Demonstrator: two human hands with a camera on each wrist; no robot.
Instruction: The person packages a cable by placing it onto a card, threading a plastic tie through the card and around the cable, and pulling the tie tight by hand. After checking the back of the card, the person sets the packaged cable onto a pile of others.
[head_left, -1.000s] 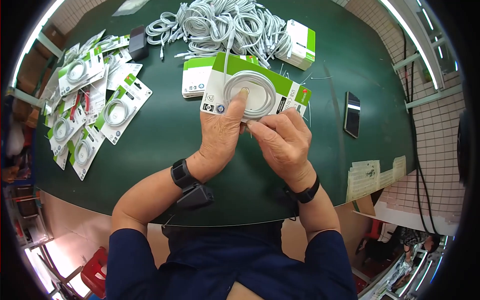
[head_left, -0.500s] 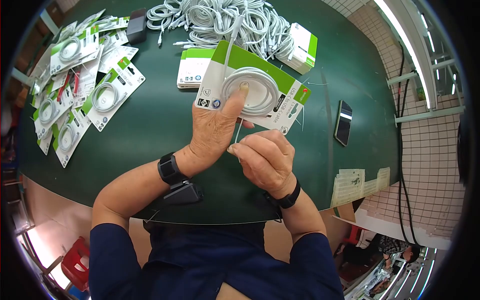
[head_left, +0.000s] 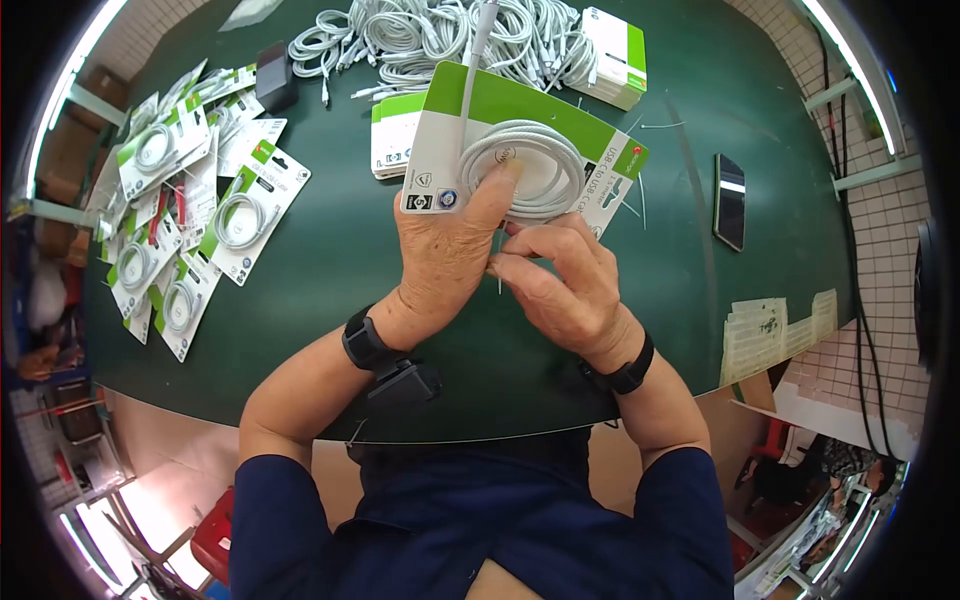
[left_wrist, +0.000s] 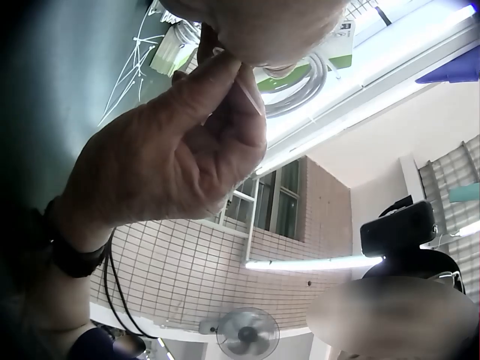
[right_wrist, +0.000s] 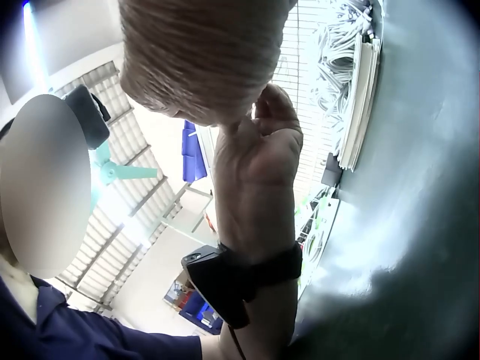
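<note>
In the head view my left hand [head_left: 445, 240] grips a green-and-white card [head_left: 440, 140] from its lower left, thumb pressed on the coiled white cable [head_left: 575, 180] lying over it. One cable end [head_left: 480, 35] sticks up past the card's top edge. Just under the card, my right hand [head_left: 570, 280] pinches a thin white tie [head_left: 500, 284] between thumb and index finger, close to the left palm. The left wrist view shows the right hand [left_wrist: 172, 157] with thumb and fingertip together. How the tie runs behind the card is hidden.
Carded cables [head_left: 240, 220] lie piled at left beside a black block [head_left: 275, 80]. A heap of white cables [head_left: 420, 40] and card stacks [head_left: 615, 60] are at the back. Loose ties [head_left: 643, 200] and a phone [head_left: 730, 200] lie right.
Half a second ago the right hand was lower, with the tie stretched down from the card; now it is back up by the card's lower edge. The left hand keeps its grip.
</note>
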